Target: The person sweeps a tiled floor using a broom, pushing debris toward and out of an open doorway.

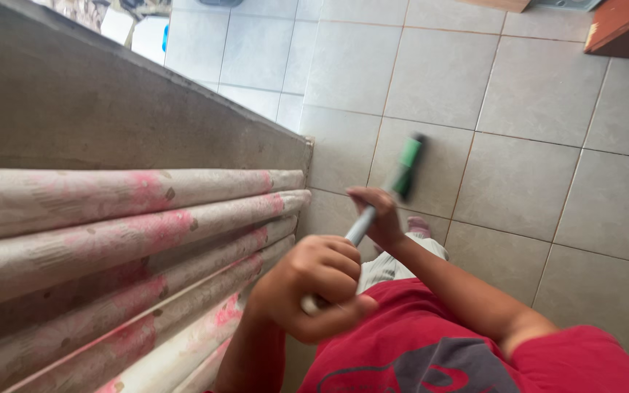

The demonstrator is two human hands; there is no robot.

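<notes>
I look straight down at a long-handled broom (408,160) with a pale shaft and a green head that rests on the tiled floor (540,94). My left hand (314,280) is closed around the top end of the shaft, close to my chest. My right hand (376,215) grips the shaft lower down, nearer the green head, which is blurred. My red shirt (431,342) and light trousers fill the bottom of the view, with one foot just visible under my right hand.
A curtain (111,247) of pale, pink-patterned folds hangs at the left beside a grey wall (96,102). A reddish-brown wooden piece of furniture (624,29) stands at the top right corner. Beige tiles cover the floor.
</notes>
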